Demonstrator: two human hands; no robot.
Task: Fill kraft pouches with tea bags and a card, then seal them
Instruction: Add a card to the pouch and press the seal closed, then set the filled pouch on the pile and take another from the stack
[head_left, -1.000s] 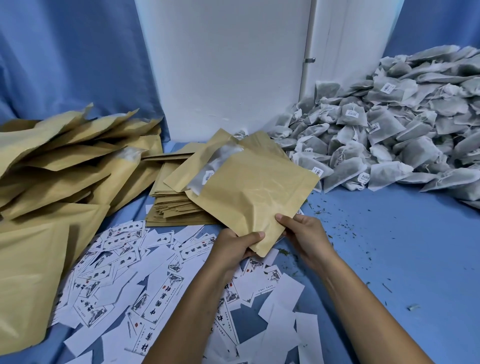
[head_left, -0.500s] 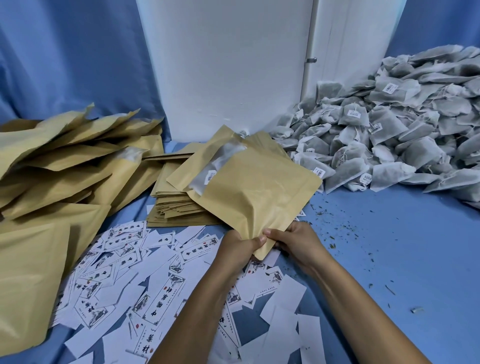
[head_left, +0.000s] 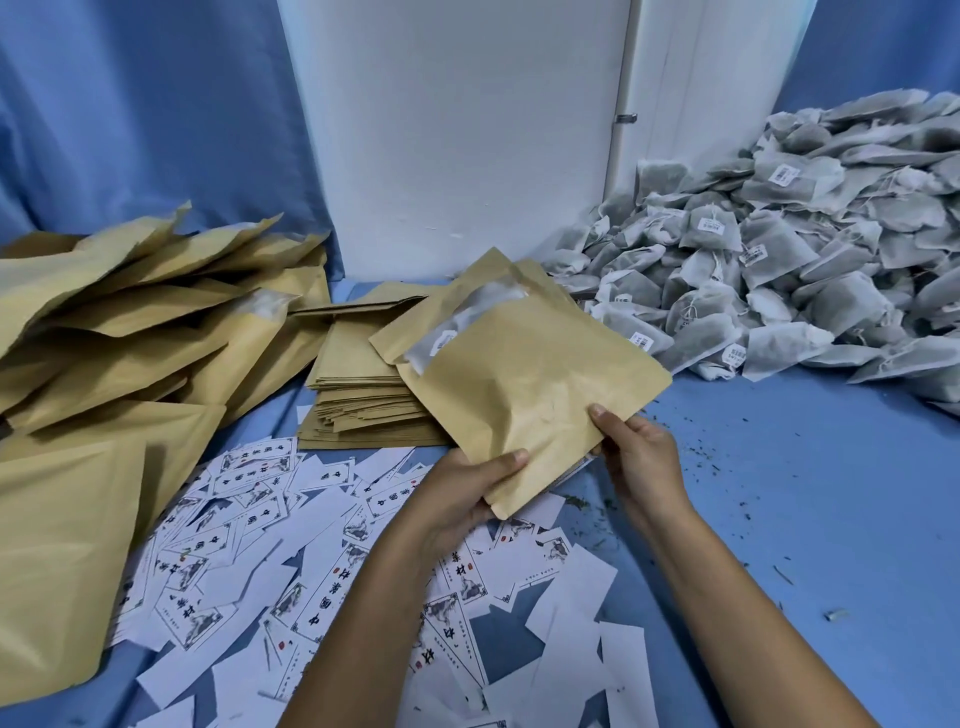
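Bulging kraft pouch (head_left: 524, 384), tea bag (head_left: 470, 322) protruding.

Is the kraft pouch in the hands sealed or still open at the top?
Open. The held kraft pouch gapes at its far end, where a white tea bag sticks out past the mouth.

The kraft pouch (head_left: 524, 384) is pinched at centre frame by the left hand (head_left: 457, 499) and right hand (head_left: 641, 462), forearms angled in from below.

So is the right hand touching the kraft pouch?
Touching. The head view shows the right hand pinching the kraft pouch at its near edge, thumb on top.
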